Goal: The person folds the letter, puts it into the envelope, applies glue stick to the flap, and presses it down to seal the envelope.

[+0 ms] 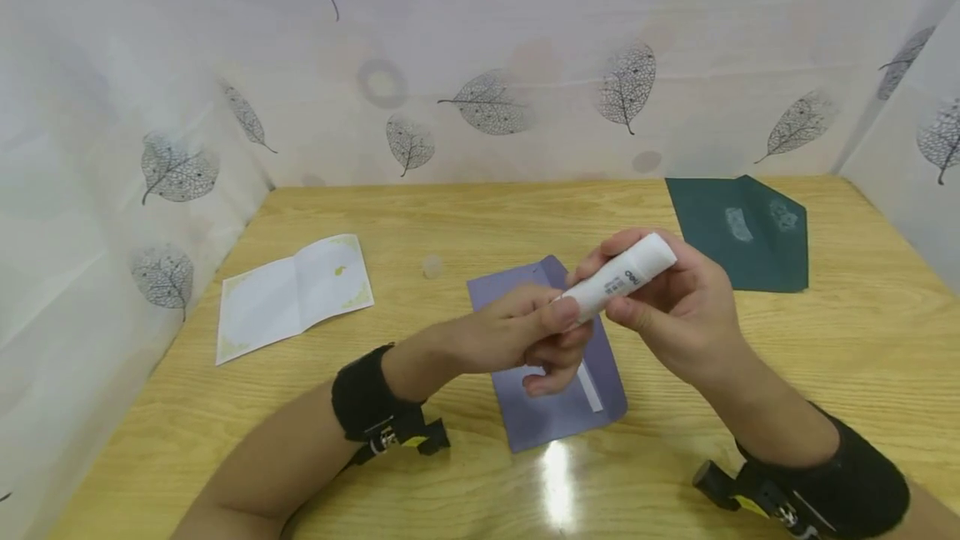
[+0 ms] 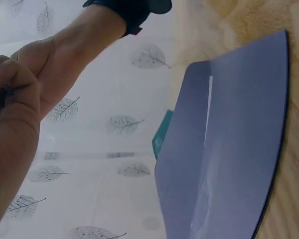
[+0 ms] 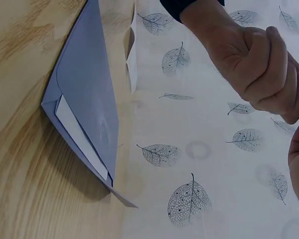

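Both hands are raised over a purple envelope (image 1: 555, 423) and hold a white glue stick (image 1: 626, 275), tilted up to the right. My left hand (image 1: 517, 330) grips its lower end, thumb along the tube. The right hand (image 1: 693, 315) pinches the upper part between thumb and fingers. Dark lettering shows on the tube. The envelope lies beneath with its flap unfolded and a white strip (image 1: 591, 388) at its opening. In the right wrist view, the left hand (image 3: 269, 74) appears curled, with the tube mostly hidden.
A white folded card (image 1: 300, 294) with yellow corner patterns lies spread at the left. At the back right is a dark green envelope (image 1: 772, 261) with whitish smears. A small round translucent piece (image 1: 432, 266) sits between card and purple envelope. Leaf-patterned sheeting (image 1: 525, 40) encloses the table.
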Demonstrator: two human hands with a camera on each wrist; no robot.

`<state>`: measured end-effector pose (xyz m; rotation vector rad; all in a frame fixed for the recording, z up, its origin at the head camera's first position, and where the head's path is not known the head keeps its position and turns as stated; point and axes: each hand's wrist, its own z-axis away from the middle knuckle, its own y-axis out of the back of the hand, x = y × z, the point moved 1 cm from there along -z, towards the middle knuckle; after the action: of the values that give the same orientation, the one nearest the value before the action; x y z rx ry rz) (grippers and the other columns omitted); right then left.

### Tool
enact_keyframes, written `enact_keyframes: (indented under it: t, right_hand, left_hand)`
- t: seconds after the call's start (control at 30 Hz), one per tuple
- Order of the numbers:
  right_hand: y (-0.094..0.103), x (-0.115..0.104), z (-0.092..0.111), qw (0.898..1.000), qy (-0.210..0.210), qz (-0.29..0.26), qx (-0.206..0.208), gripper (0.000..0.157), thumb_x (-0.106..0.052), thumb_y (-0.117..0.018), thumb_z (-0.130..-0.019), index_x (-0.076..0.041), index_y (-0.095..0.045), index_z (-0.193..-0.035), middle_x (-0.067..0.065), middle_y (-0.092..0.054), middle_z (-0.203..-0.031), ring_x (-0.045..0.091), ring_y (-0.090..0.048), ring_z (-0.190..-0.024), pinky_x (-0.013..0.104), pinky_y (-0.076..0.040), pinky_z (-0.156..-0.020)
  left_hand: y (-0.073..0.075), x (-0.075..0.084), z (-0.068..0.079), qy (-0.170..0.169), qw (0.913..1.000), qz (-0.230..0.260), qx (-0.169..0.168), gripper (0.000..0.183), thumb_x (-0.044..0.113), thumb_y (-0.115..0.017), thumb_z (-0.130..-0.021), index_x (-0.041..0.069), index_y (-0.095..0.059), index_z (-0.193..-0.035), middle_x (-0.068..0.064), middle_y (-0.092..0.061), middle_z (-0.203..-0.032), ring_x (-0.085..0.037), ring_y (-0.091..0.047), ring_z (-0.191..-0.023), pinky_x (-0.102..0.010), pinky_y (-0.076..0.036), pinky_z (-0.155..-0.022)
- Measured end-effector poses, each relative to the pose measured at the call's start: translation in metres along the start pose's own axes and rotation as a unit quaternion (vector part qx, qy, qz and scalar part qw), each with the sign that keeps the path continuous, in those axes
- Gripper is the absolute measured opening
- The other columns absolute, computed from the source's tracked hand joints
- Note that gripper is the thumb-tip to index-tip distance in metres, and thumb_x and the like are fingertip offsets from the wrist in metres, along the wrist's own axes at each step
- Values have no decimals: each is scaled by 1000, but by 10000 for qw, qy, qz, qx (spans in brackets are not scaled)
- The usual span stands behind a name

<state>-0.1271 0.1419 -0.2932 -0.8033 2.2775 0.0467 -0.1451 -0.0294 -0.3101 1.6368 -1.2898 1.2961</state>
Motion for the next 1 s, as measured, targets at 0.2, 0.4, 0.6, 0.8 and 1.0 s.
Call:
enact_keyframes:
  t: [0.2,0.4,0.6,0.8,1.0]
  right_hand:
    - [0,-5,4,9870,-315,824,1341,36,17,-69,-65,17,-48,-94,19,-62,-88,28,-61,-78,28,-53,-66]
    - [1,-3,7,9732,-490,1235,1879,33,17,-70,-64,11,-45,-86,15,-56,-85,22,-56,-71,24,-52,-60]
    - [0,-3,6,9783,-482,1150,1654,35,13,-71,-66,14,-47,-91,17,-59,-88,24,-58,-75,25,-53,-63]
    - [0,-4,3,9933,-157,430,1057,35,18,-67,-67,18,-48,-96,21,-63,-93,29,-59,-84,29,-54,-67]
    - [1,-5,0,9972,25,303,681,36,23,-64,-66,21,-49,-98,22,-63,-96,31,-57,-89,27,-52,-70]
  left_hand:
    - [-2,1,-2,-783,9288,-3331,1423,38,43,-44,-95,5,-48,-94,-1,-43,-65,-6,-41,-52,-21,-35,-43]
    - [-4,2,0,-1621,6922,-6651,2286,31,33,-61,-88,5,-51,-95,4,-45,-75,-2,-36,-62,-13,-31,-51]
    - [-2,-1,1,-1378,6995,-6665,2180,44,44,-30,-99,3,-46,-92,3,-41,-72,-3,-36,-58,-13,-30,-47]
    - [-5,4,0,-660,9377,-3120,1377,51,48,-19,-99,3,-38,-83,-3,-37,-61,-10,-38,-50,-21,-32,-43]
    - [-8,10,-1,625,9864,1275,823,46,48,-16,-100,7,-23,-79,0,-24,-60,-15,-31,-46,-25,-26,-44]
